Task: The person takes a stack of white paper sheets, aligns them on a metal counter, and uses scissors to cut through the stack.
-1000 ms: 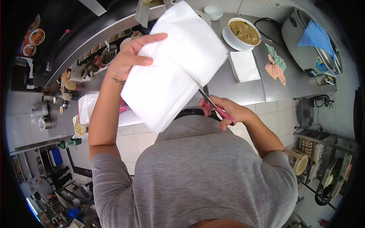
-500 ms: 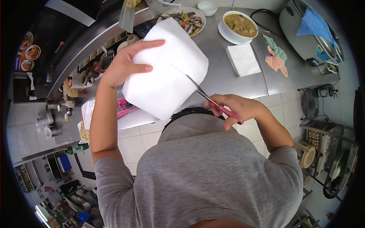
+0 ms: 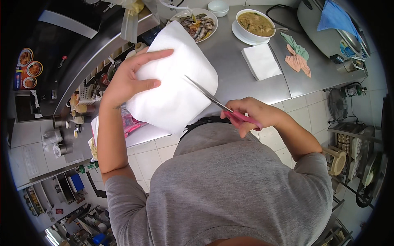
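Observation:
My left hand point(image 3: 128, 80) grips a large white paper sheet point(image 3: 174, 96), tilted up in front of me, with thumb and forefinger lying across its face. Whether it is one layer or several, I cannot tell. My right hand point(image 3: 258, 112) is closed around the pink handles of a pair of scissors point(image 3: 210, 96). The metal blades reach over the lower right edge of the sheet and point toward its middle. How far the blades are parted is hard to make out. To the right, a stack of white sheets point(image 3: 262, 61) lies on the steel counter point(image 3: 234, 78).
Behind the sheet stands a plate of fish point(image 3: 214, 16). A bowl of soup point(image 3: 255, 25) with a spoon, small white bowls point(image 3: 218, 8), crumpled cloths point(image 3: 298, 63) and a large grey appliance point(image 3: 314, 33) sit along the counter. A pink package point(image 3: 130, 124) lies under my left forearm.
The sheet and my left hand have shifted slightly left. The scissors reach farther across the sheet, and their blades look closer together. My right hand has risen a little.

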{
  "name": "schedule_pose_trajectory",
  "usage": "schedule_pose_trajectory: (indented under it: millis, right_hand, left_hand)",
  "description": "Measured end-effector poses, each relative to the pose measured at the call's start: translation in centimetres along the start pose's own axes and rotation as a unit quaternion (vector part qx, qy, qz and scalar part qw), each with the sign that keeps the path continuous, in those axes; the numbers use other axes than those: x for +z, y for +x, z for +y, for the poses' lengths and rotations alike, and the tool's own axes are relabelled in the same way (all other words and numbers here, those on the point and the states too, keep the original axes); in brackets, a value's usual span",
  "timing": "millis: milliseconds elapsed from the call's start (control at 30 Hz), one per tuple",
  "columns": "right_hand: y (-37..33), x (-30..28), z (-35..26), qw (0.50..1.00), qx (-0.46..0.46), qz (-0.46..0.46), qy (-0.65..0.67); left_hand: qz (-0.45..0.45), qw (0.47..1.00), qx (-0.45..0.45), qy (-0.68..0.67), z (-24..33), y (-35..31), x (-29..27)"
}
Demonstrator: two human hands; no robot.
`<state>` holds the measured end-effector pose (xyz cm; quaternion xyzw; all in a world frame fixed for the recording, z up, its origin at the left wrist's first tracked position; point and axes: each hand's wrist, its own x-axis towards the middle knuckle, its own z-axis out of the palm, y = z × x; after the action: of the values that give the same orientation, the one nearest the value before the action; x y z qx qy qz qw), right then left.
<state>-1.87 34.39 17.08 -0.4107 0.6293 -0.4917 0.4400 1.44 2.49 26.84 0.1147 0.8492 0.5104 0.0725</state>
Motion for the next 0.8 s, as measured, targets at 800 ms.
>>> schedule_pose_trajectory:
  millis: [800]
  right_hand:
    - [1.1,0.1,-1.3,0.991,-0.031,0.01,-0.129]
  left_hand:
    - [-0.026,0.998,0.009,-0.064,-1.1,-0.5,-0.7]
